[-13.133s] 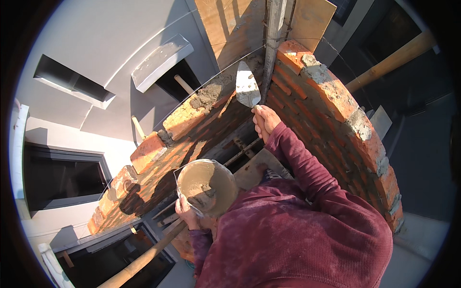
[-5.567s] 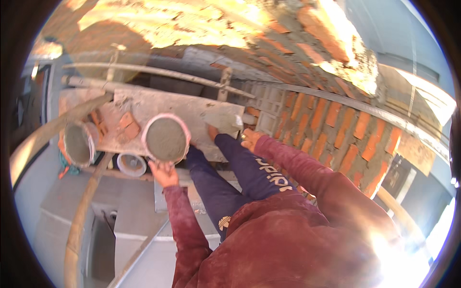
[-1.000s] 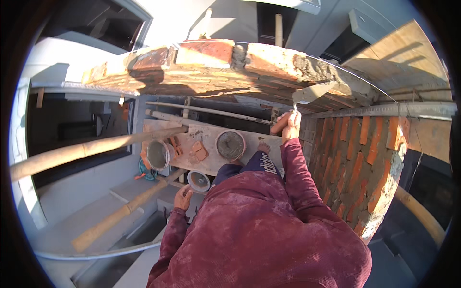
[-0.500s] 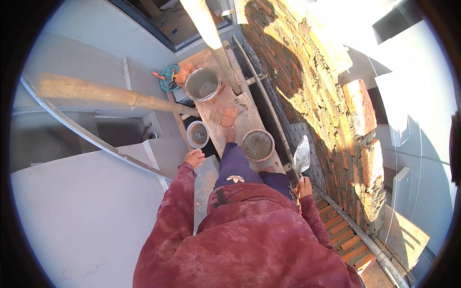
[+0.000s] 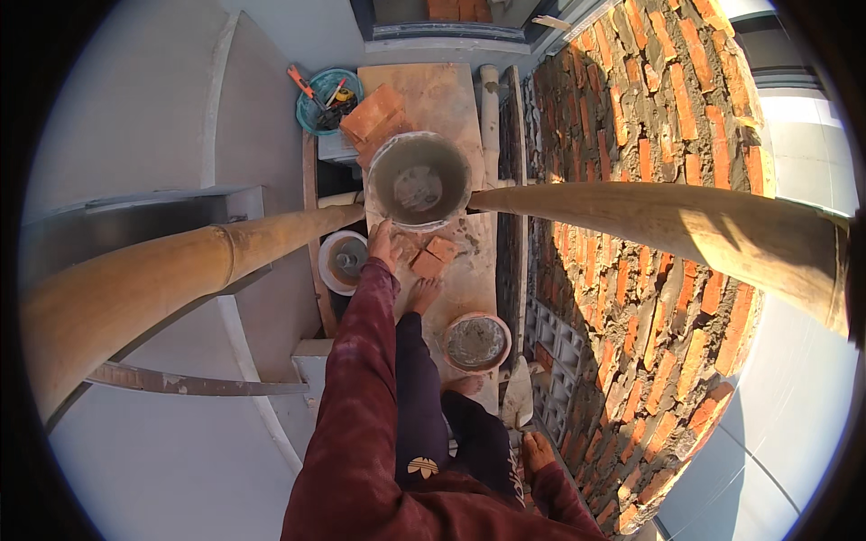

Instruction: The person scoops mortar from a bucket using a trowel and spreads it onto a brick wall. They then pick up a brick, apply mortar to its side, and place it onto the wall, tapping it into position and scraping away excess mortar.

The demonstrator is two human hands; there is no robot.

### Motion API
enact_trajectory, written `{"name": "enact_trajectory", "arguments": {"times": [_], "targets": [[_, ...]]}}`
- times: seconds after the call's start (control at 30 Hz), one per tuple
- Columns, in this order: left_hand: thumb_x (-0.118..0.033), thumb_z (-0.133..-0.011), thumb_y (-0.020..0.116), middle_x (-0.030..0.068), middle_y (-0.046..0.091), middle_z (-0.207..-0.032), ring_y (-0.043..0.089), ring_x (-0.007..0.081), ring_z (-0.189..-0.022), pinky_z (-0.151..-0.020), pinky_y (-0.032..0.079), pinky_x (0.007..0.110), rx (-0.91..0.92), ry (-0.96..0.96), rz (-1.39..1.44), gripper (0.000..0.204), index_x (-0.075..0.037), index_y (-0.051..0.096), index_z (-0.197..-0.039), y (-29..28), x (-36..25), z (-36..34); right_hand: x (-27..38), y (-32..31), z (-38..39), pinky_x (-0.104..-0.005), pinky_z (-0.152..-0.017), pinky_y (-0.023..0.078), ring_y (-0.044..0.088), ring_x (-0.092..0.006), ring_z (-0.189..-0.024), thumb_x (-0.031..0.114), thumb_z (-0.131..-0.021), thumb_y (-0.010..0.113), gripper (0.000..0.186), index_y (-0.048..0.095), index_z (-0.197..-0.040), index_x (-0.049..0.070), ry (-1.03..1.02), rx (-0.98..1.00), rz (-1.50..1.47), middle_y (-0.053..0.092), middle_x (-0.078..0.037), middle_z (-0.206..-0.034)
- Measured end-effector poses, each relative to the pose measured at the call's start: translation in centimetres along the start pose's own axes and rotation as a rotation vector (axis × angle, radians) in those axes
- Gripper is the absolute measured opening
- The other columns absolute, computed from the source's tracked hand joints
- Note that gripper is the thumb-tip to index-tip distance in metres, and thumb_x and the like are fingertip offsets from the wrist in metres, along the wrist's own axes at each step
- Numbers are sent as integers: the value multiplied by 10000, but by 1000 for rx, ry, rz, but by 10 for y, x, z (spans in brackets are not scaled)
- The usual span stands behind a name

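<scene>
Head view: the two hands are well apart. The left hand (image 5: 382, 243) reaches forward, its fingers at the near rim of a large bucket (image 5: 388, 171); whether they grip it or only touch it cannot be told. Some grey mortar (image 5: 418, 187) lies in the bottom of that bucket. The right hand (image 5: 538, 451), further back, is closed on a trowel (image 5: 518, 397) whose blade points forward. Just right of the left hand, brick pieces (image 5: 433, 257) lie on a board (image 5: 474, 270); just left of it stands a white pail (image 5: 323, 266). Between the hands, a smaller tub (image 5: 508, 338) also holds mortar. Beyond the left hand are stacked bricks (image 5: 374, 113) and a teal basin (image 5: 302, 113) of tools (image 5: 338, 101). A brick wall (image 5: 667, 334) rises right of the right hand.
</scene>
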State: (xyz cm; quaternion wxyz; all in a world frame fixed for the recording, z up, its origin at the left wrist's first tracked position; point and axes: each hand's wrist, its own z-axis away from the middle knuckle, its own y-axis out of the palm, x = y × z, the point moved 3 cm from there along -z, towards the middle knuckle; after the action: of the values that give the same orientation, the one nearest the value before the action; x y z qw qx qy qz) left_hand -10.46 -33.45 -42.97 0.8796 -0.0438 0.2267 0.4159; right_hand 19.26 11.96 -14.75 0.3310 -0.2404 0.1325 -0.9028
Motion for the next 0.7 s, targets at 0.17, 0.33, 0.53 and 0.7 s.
{"name": "enact_trajectory", "arguments": {"times": [0.17, 0.33, 0.53, 0.7], "targets": [[-222, -895, 631, 155, 473, -1305, 544, 334, -1176, -963, 512, 450, 208, 169, 83, 613, -129, 285, -1393, 0, 5, -62, -40, 17, -42, -384, -578, 471, 573, -263, -652, 264, -957, 431, 301, 537, -860, 0, 25, 61, 16, 560, -139, -772], [-117, -868, 606, 145, 523, -1126, 633, 301, -961, -811, 598, 401, 38, 37, 40, 428, -67, 363, -1217, 50, -34, -37, 35, 17, -50, -350, -485, 468, 553, -203, -518, 321, -954, 430, 357, 539, -825, 7, 361, 53, -307, 551, -97, -644], [-83, -856, 602, 105, 534, -1018, 641, 242, -861, -780, 604, 387, 175, 185, 84, 294, -19, 446, -1097, 145, -55, 13, 65, 18, -57, -327, -475, 456, 521, -177, -502, 327, -952, 483, 323, 522, -834, 30, 154, 29, -283, 532, -78, -644], [-51, -829, 624, 74, 479, -1022, 558, 176, -863, -781, 593, 372, 291, 263, 202, 276, -59, 447, -1040, 255, -21, -51, 72, 23, -63, -328, -462, 449, 499, -166, -490, 320, -962, 500, 294, 509, -865, 43, 448, 54, -548, 515, -72, -640]]}}
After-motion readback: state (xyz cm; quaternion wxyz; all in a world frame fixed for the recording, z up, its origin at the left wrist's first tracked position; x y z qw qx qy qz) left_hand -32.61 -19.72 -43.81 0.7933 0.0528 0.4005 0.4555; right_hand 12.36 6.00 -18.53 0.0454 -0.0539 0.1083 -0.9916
